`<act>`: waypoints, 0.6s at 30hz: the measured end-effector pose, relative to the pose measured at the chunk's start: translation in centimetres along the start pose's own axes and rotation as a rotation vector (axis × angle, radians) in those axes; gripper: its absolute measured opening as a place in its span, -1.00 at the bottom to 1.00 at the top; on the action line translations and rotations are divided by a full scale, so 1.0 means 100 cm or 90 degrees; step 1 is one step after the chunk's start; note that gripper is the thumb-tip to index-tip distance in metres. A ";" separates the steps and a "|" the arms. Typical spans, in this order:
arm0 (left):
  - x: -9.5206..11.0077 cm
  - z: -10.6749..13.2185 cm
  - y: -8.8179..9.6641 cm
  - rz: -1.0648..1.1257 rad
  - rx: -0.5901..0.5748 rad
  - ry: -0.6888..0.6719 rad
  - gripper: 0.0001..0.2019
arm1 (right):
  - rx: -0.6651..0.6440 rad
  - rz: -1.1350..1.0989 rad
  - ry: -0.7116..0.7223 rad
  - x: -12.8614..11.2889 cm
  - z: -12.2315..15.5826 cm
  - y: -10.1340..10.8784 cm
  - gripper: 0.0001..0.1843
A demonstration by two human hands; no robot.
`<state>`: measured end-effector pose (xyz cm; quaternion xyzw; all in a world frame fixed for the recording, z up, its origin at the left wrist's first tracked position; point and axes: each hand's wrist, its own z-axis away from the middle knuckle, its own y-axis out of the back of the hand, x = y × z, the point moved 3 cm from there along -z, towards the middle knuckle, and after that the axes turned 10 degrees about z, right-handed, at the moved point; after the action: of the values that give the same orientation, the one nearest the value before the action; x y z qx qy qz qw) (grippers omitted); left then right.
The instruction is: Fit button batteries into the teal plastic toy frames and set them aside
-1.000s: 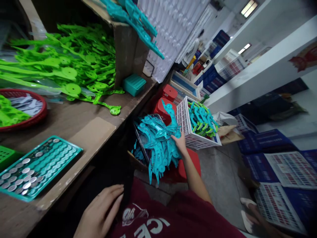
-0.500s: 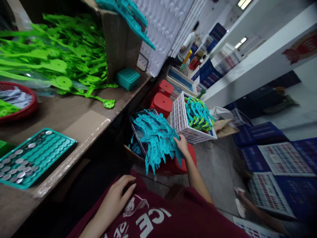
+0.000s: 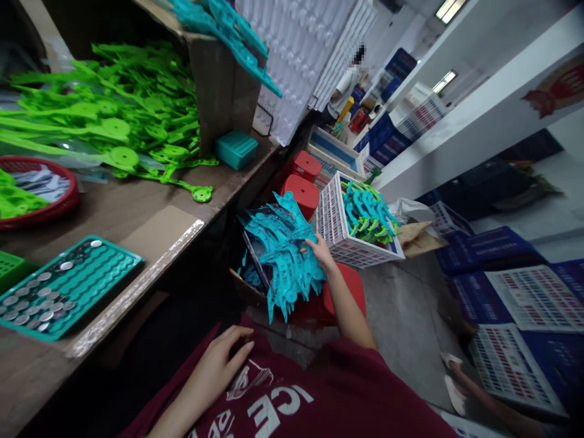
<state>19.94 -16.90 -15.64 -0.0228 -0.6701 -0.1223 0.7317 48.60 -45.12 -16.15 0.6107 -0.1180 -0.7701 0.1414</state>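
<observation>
Workbench (image 3: 27, 371): brown top, runs along L side; flat cardboard pc (image 3: 162, 228) on it nr edge.
Pillar (image 3: 479, 103): white, lg, slants across upper R; red sign (image 3: 550, 97) on it.
Crates (image 3: 515, 298): blue + white, stacked far R.
Shirt (image 3: 347, 401): maroon w/ white lettering, bottom ctr.
Carton (image 3: 223, 91): on bench, upper L; teal pcs (image 3: 228, 36) lie over top edge.
Lime parts (image 3: 137, 109): big heap, spilling from carton onto bench.
Teal parts (image 3: 283, 267): main pile, approx ctr, just beside bench edge, over dark container (image 3: 260, 258); bunched, tips hang down nr side.
White crate (image 3: 331, 213): just beyond pile to R; holds mixed teal + lime pcs (image 3: 367, 207).
Tray (image 3: 109, 267): teal, ridged, on bench nr edge.
Basket (image 3: 75, 198): red, round, far L; lime + pale pcs inside.
Stools (image 3: 301, 191): red, 2 behind pile, another at its R, partly behind R arm.
R hand (image 3: 320, 250): at R edge of pile, thumb + fingers clamped on one teal part (image 3: 298, 225); some fingertips hidden.
L hand (image 3: 228, 359): on shirt front, fingers lightly bent, thumb spread apart; nothing seen in grasp.
Box (image 3: 236, 150): sm, teal, on bench by carton.
Discs (image 3: 34, 283): round, silvery, mostly clustered in L half of tray.
</observation>
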 end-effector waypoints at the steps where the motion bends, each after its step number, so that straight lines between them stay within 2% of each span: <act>1: 0.001 0.000 0.001 0.002 0.005 0.004 -0.77 | -0.020 -0.012 -0.009 -0.004 -0.001 0.002 -0.62; 6: 0.003 0.000 0.004 0.032 0.023 0.001 -0.78 | -0.094 -0.072 -0.013 -0.032 0.010 0.016 -0.60; 10: 0.014 -0.009 0.019 0.114 0.079 0.016 -0.73 | -0.159 -0.110 0.002 -0.062 0.044 0.019 -0.53; 12: 0.028 -0.018 0.032 0.178 0.140 0.038 -0.68 | -0.211 -0.123 0.005 -0.077 0.070 0.007 -0.52; 14: 0.050 -0.028 0.044 0.231 0.193 0.042 -0.65 | -0.267 -0.134 0.009 -0.091 0.097 -0.016 -0.51; 18: 0.096 -0.050 0.056 0.345 0.200 -0.018 -0.58 | -0.435 -0.163 0.025 -0.113 0.145 -0.076 -0.53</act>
<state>26.74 -13.87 -5.93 -0.0892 -0.6604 0.1824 0.7229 36.34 -33.81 -5.29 0.5527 0.2266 -0.7646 0.2419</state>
